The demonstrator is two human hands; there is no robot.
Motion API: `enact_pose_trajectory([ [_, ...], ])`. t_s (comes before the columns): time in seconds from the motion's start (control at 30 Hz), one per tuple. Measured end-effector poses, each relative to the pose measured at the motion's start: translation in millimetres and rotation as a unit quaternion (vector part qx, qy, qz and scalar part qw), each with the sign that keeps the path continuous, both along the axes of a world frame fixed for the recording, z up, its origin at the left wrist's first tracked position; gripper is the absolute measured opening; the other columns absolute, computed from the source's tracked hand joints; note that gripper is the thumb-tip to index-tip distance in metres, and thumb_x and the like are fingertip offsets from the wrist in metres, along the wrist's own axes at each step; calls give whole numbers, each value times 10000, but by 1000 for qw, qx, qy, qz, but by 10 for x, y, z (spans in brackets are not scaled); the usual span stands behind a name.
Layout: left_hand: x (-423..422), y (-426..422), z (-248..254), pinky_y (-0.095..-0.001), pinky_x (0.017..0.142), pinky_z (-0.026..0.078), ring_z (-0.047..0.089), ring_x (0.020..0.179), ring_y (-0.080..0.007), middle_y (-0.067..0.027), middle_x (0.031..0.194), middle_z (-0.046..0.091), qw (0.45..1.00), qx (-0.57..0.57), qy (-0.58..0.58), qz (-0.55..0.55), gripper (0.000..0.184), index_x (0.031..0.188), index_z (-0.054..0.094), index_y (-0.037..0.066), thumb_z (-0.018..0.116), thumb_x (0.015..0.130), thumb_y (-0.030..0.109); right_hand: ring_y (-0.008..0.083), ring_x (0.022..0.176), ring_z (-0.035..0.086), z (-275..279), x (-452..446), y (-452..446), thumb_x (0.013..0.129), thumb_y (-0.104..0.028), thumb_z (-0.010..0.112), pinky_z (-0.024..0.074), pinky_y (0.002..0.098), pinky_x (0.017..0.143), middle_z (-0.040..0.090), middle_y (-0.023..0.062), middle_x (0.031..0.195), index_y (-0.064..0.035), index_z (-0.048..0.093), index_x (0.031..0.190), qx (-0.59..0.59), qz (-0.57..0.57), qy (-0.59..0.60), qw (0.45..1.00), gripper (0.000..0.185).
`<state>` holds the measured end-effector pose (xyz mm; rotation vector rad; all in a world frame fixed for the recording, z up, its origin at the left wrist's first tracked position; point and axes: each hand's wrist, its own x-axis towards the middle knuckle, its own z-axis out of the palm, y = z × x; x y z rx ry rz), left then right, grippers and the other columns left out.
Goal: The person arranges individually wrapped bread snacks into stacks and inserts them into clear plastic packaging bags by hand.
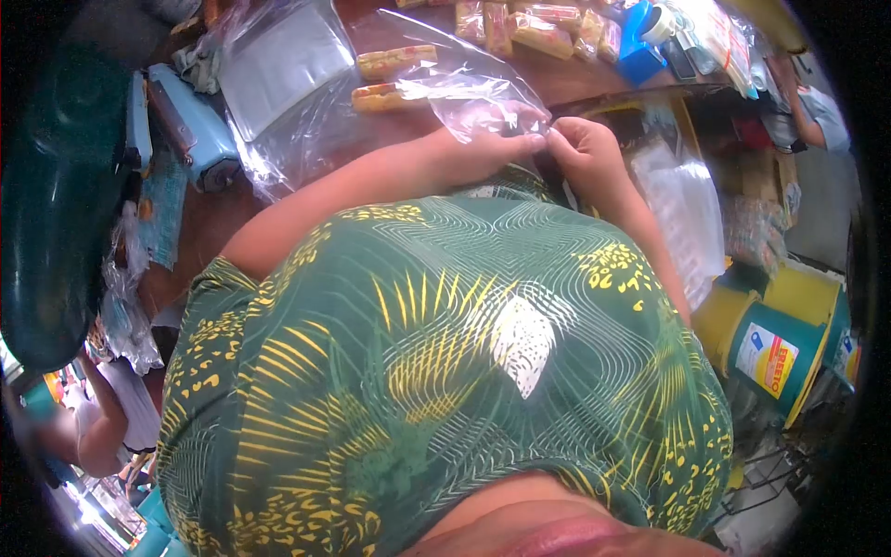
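Note:
A large clear plastic bag (464,88) is stretched in front of my body at the table's near edge. My left hand (497,139) lies partly beneath the film, its thumb and fingers closed on the bag's edge. Right beside it, my right hand (587,148) pinches the same edge, with the fingertips of both hands nearly touching. Two yellow-and-red wrapped packs (397,63) lie just beyond my left forearm, and the film partly covers the nearer one.
More yellow wrapped packs (538,35) are grouped at the back, near a blue container (640,42). A stack of clear bags (288,65) and a light-blue device (193,125) are on the left. Green-and-yellow buckets (766,353) stand at right. Other people (102,418) are at the sides.

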<state>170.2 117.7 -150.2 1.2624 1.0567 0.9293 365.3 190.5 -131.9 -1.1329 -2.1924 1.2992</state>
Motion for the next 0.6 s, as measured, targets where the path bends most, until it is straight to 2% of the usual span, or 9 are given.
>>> enact_pose_trajectory([
  [0.07,-47,75,-127,-290,924,492,600,1014,-120,-55,1125,647,984,-89,-152,-29,372,1333,547,25,596,1010,201,86,594,497,24,14,-36,904,-188,628,425,319,551,561,59,608,32,610,744,4,-6,0,1000,272],
  [0.1,-66,62,-133,-263,904,494,600,1005,-96,-41,1121,640,978,-99,-184,-17,371,1344,541,36,604,1003,169,90,592,497,15,20,-47,904,-189,628,424,320,550,558,63,606,31,608,743,0,-8,8,1000,273],
  [0.2,-90,88,-226,-268,908,493,603,1000,-108,-31,1116,640,962,-102,-245,-56,370,1343,538,33,608,1001,156,102,585,492,-46,19,-59,904,-189,625,418,323,547,546,70,601,30,600,736,12,-10,21,1000,278],
  [0.3,-107,100,-253,-278,926,490,603,1031,-119,-36,1127,643,964,-101,-231,-88,376,1351,533,38,610,997,137,110,579,480,-93,8,-74,908,-182,619,411,327,542,524,73,595,29,588,725,52,-21,31,998,282],
  [0.4,-54,81,-236,-290,946,486,603,1054,-126,-40,1145,645,983,-67,-168,-42,384,1354,533,45,622,989,124,113,578,472,-114,-30,-126,914,-175,612,405,328,539,510,74,595,26,582,716,45,-50,59,996,283],
  [0.5,-41,86,-273,-295,959,486,605,1066,-129,-44,1159,647,984,-25,-177,-28,404,1358,531,50,644,976,120,103,589,472,-198,-30,-129,923,-169,602,404,320,543,519,57,610,18,582,722,38,-56,73,995,276],
  [0.6,-74,118,-294,-304,973,484,606,1066,-129,-51,1177,647,969,-84,-226,-50,418,1356,530,50,659,963,110,87,632,480,-226,-8,-108,945,-174,591,412,300,569,553,20,664,9,593,770,4,-31,92,995,253],
])
